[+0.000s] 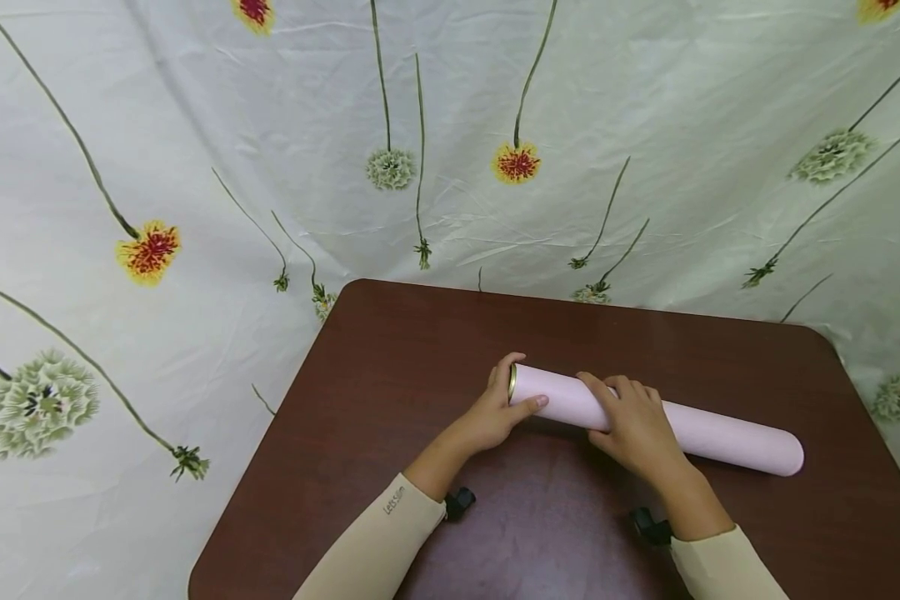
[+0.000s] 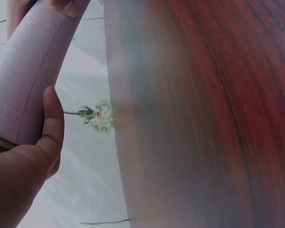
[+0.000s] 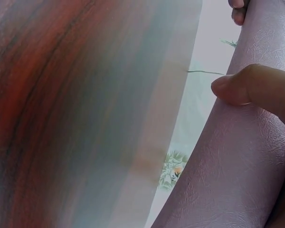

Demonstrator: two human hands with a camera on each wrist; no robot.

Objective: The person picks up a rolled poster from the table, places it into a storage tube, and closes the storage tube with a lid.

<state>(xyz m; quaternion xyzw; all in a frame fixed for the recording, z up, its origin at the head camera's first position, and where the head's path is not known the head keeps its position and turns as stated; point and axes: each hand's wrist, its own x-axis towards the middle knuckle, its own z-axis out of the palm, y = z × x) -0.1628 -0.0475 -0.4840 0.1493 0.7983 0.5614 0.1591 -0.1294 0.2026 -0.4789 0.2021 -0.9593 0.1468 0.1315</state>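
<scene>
A long pale pink tube (image 1: 727, 437) lies slantwise above the brown table, with a gold-coloured rim (image 1: 512, 383) at its left end. My left hand (image 1: 491, 418) grips that end, thumb on the near side and fingers round the far side. Farther along, near the middle, my right hand (image 1: 637, 429) holds the tube from above. In the left wrist view the pink tube (image 2: 26, 76) shows a finely creased surface, with my left thumb along it. The right wrist view has my right thumb (image 3: 247, 90) across the tube (image 3: 218, 161).
The dark reddish-brown table (image 1: 420, 350) has rounded corners. Behind it and to the left hangs a pale cloth (image 1: 307, 83) printed with flowers and dandelions. Small black devices (image 1: 460, 503) sit at both wrists, beside cream sleeves (image 1: 378, 533).
</scene>
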